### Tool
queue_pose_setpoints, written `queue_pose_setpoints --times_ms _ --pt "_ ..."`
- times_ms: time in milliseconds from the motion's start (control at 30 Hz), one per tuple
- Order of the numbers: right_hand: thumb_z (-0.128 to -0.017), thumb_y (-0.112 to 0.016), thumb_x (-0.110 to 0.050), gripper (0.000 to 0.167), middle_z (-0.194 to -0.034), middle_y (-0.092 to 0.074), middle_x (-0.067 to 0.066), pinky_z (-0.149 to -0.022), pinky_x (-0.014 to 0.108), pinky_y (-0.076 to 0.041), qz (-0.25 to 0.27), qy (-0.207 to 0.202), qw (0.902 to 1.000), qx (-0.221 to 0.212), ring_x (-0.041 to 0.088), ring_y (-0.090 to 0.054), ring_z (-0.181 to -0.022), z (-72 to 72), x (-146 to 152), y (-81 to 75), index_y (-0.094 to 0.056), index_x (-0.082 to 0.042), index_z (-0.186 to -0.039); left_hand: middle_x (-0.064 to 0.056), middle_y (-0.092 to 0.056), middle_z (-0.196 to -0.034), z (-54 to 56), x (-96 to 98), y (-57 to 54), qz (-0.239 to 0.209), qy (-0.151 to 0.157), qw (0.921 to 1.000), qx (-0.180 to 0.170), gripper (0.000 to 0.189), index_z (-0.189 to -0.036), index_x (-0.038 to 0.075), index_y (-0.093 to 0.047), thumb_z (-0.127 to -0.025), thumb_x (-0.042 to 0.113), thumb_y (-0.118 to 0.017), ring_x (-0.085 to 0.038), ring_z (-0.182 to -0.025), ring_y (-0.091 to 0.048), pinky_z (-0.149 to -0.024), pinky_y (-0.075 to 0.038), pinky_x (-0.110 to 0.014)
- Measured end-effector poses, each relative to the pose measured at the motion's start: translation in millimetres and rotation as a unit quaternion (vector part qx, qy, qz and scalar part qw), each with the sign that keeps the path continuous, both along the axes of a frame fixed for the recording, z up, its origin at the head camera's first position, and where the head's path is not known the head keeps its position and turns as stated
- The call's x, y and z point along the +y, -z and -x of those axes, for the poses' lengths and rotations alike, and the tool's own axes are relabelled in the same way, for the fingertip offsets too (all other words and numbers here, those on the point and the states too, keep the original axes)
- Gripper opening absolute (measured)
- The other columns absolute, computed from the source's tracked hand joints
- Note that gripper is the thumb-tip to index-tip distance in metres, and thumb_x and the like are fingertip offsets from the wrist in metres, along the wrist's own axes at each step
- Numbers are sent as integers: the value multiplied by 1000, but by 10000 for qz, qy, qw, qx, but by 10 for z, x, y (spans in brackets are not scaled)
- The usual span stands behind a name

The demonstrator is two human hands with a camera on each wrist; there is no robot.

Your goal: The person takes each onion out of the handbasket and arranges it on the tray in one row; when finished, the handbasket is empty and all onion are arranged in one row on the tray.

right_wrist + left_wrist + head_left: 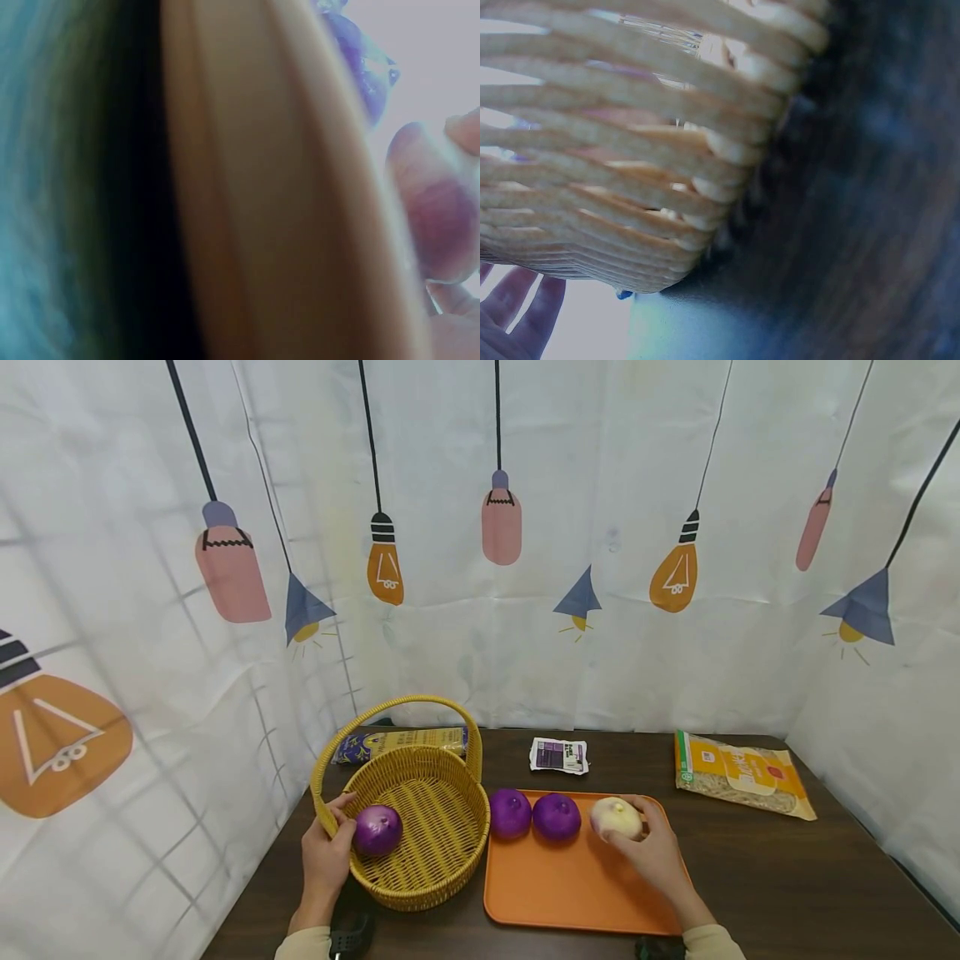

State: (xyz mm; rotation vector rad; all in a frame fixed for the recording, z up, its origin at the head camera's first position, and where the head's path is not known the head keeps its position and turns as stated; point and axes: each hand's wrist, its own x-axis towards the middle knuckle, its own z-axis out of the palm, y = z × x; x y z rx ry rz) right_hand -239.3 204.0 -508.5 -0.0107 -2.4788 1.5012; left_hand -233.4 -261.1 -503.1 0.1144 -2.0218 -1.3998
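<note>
At the left rim of a yellow woven basket (420,889) my left hand (326,856) grips the side near the foot of the tall handle. Its fingers (544,307) show beyond the weave in the left wrist view. Inside the basket, close to that thumb, lies a purple onion (378,830). My right hand (654,852) holds a pale onion (615,818) between thumb and fingers over the right part of an orange tray (555,893). Reddish purple skin marks this onion (442,217) in the right wrist view. Two more purple onions (510,814) (557,817) sit at the tray's back left.
Behind the basket lies a yellow and blue packet (405,743). A small white and purple sachet (558,756) is behind the tray, and an orange noodle bag (742,774) lies at the back right. A patterned curtain (525,652) borders the dark table (772,877).
</note>
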Motion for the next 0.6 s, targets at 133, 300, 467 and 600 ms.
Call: queue_pose_setpoints --times_ms 133,300,467,600 --pt "-82 -78 -18 67 -136 -46 17 -78 31 -46 28 -86 10000 25 29 -51 -103 32 22 39 -45 -4 -138 -9 -69 -118 11 -1 7 -14 -21 10000 -43 11 -82 -1 -51 -88 -6 -58 -26 -121 -56 -88 -36 -8" --pt "-83 -78 -20 70 -140 -42 18 -79 30 -45 126 -70 9998 -113 31 -51 -107 62 68 108 -42 -4 -142 -10 -69 -117 23 -1 16 -23 -35 10000 -57 10 -82 -1 -52 -88 -7 -57 -26 -121 -56 -87 -36 -8" --pt "-83 -78 -22 72 -141 -43 17 -78 27 -46 375 -77 9991 -199 33 -54 -109 79 79 137 -41 -7 -143 -9 -69 -118 23 -12 25 -16 -27 10000 -75 10 -82 -1 -52 -88 -6 -58 -22 -120 -56 -85 -37 -9" --pt "-83 -79 -24 73 -139 -45 18 -77 26 -47 335 -82 9992 -192 31 -56 -107 85 77 161 -42 -7 -144 -9 -69 -118 19 -16 36 -36 -52 9999 -82 10 -83 0 -53 -88 -6 -59 -16 -118 -56 -84 -37 -10"
